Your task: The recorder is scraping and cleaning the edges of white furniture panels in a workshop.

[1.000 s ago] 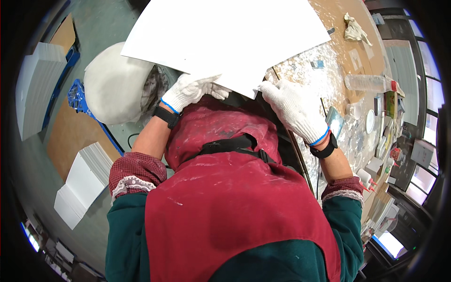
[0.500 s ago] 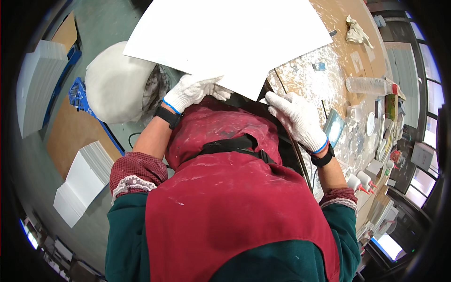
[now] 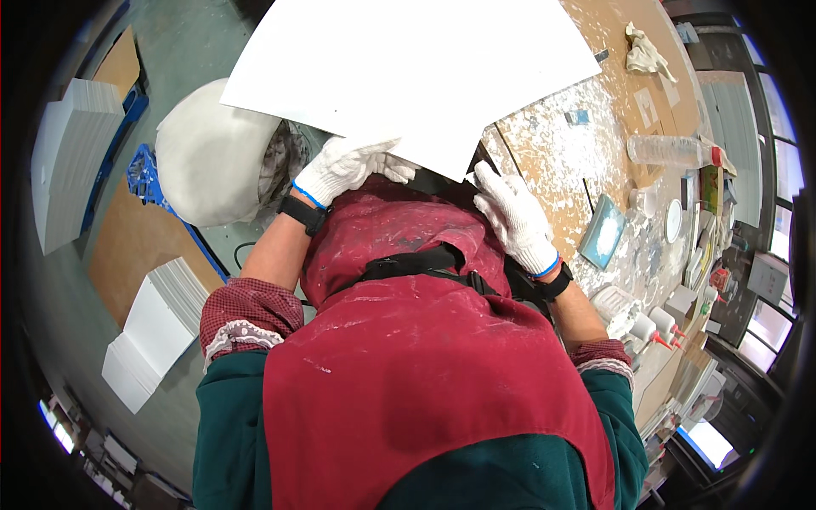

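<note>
A large white sheet (image 3: 408,68), like stiff board or foam, spreads over the table's near edge, narrowing to a corner close to my apron. My left hand (image 3: 344,168), in a white knit glove, is closed on the sheet's near edge, thumb on top and fingers partly beneath. Beside that corner, on the right, is my gloved right hand (image 3: 517,219). Its fingers are bent together at the table edge; whatever is between them is hidden.
The worktable (image 3: 552,127) is spattered white. On it lie a crumpled cloth (image 3: 646,55), a clear plastic bottle (image 3: 667,151), a blue-edged block (image 3: 603,231) and red-tipped glue bottles (image 3: 661,323). A white-covered round seat (image 3: 217,157) and stacks of white sheets (image 3: 166,310) stand left.
My right hand has shifted left and slightly inward, closer to the sheet's corner. My left hand and the sheet stay nearly in place.
</note>
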`<state>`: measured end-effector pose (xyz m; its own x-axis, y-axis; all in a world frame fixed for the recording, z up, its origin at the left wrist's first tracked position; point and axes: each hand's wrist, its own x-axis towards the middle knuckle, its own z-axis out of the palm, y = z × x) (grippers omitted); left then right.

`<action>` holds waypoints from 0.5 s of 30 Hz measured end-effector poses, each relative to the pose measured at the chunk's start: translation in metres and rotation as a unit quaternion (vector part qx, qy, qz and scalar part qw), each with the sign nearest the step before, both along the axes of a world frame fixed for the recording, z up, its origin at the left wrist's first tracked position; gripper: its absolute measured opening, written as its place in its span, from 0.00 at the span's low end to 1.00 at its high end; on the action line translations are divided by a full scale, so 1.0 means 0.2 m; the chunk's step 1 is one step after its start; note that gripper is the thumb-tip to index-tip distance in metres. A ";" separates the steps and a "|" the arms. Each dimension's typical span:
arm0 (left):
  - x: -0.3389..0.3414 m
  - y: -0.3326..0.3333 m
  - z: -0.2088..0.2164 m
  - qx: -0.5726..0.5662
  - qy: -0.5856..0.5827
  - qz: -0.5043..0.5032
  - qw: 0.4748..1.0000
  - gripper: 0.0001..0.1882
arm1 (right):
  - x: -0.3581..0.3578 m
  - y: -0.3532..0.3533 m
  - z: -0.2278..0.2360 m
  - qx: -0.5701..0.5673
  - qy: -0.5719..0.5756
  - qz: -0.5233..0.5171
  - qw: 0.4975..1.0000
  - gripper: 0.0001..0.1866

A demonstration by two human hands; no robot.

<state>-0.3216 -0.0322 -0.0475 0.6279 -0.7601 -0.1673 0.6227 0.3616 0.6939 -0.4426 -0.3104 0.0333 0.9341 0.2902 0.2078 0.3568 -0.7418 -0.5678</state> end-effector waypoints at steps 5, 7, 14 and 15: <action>0.00 0.01 -0.03 0.002 0.000 0.002 1.000 0.21 | 0.00 0.00 -0.01 -0.009 0.011 -0.010 1.000 0.27; 0.00 0.01 -0.03 0.011 -0.003 0.005 1.000 0.21 | 0.01 0.01 -0.02 0.000 0.007 0.002 1.000 0.28; -0.01 0.00 0.00 -0.003 0.003 0.032 0.999 0.19 | 0.01 0.04 0.00 0.030 -0.016 0.011 0.999 0.28; -0.02 -0.01 0.00 -0.016 0.012 0.039 0.999 0.18 | 0.01 0.05 0.00 0.021 -0.008 0.005 1.000 0.27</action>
